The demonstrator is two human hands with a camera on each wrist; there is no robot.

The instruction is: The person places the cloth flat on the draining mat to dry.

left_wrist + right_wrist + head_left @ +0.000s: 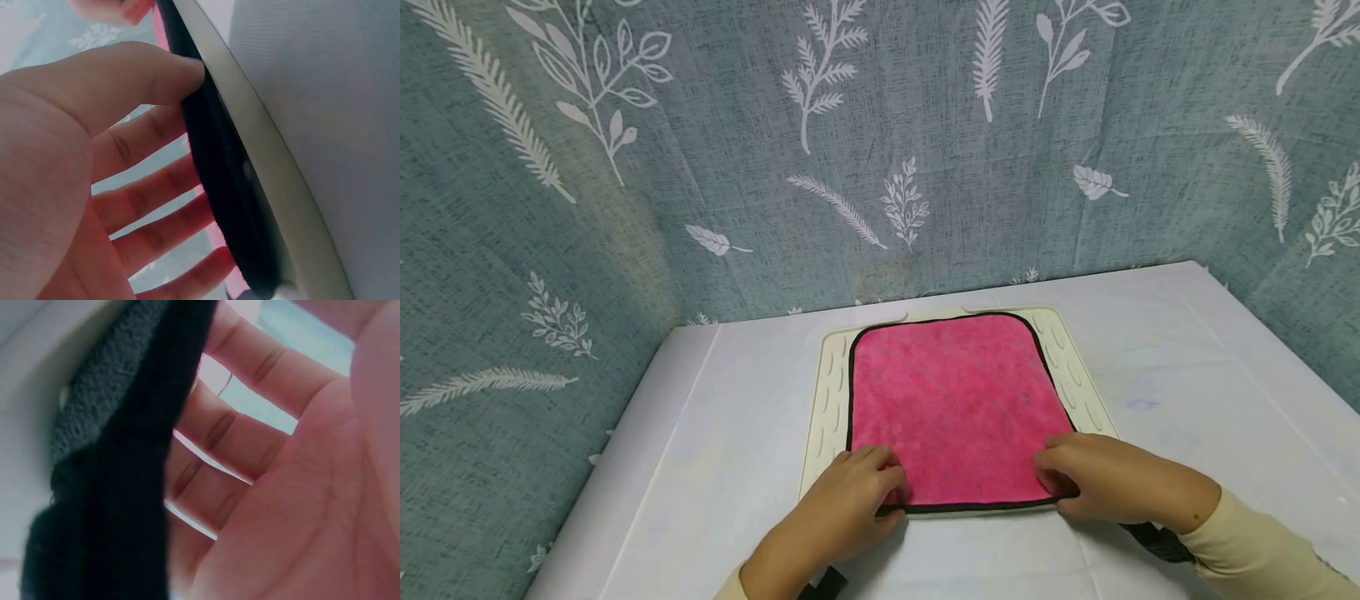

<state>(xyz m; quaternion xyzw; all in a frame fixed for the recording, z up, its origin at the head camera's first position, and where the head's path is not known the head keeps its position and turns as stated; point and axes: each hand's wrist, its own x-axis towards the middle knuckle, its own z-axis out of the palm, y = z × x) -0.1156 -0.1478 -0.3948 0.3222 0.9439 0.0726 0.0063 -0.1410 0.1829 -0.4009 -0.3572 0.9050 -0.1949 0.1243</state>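
Note:
A pink cloth (955,400) with a black border lies spread flat over a cream tray (824,408). At its near left corner my left hand (853,498) pinches the border, thumb (181,78) against the black edge and fingers over the pink top. My right hand (1112,477) holds the near right corner in a similar way, its fingers curled over the edge. Seen closely in the right wrist view, the black border (134,487) stands beside the fingers, and a grey underside (112,375) shows. The right fingertips are hidden behind the border.
The tray rests on a white-covered table (715,467), with a raised, slotted rim showing left, right and behind the cloth. A blue-grey leaf-patterned curtain (760,200) hangs behind and along both sides of the table. Dark bands (1153,540) are at both wrists.

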